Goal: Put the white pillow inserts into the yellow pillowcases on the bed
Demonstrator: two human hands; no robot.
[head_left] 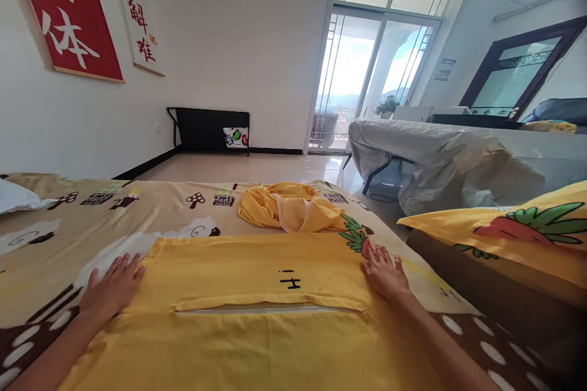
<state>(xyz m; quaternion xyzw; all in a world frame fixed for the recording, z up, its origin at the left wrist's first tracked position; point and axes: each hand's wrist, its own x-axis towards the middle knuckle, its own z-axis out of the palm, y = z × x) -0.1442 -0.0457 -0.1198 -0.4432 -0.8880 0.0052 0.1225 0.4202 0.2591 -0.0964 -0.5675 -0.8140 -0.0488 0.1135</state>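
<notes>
Yellow in the head view: resting the left hand (112, 288) at the left edge of the yellow cover (270, 345), laying the right hand (386, 275) by the leafy print (354, 233), holding both well apart with fingers extended; spotting the cover lying flat on the patterned bedspread (156, 195), crumpled yellow cloth (298, 208) just beyond.

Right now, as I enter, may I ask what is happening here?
A person has both hands on a yellow cloth spread on a patterned blanket. The left hand lies at its left edge, the right hand beside the carrot print. A long slit crosses the cloth. Just beyond lies a crumpled yellow cloth.
</notes>
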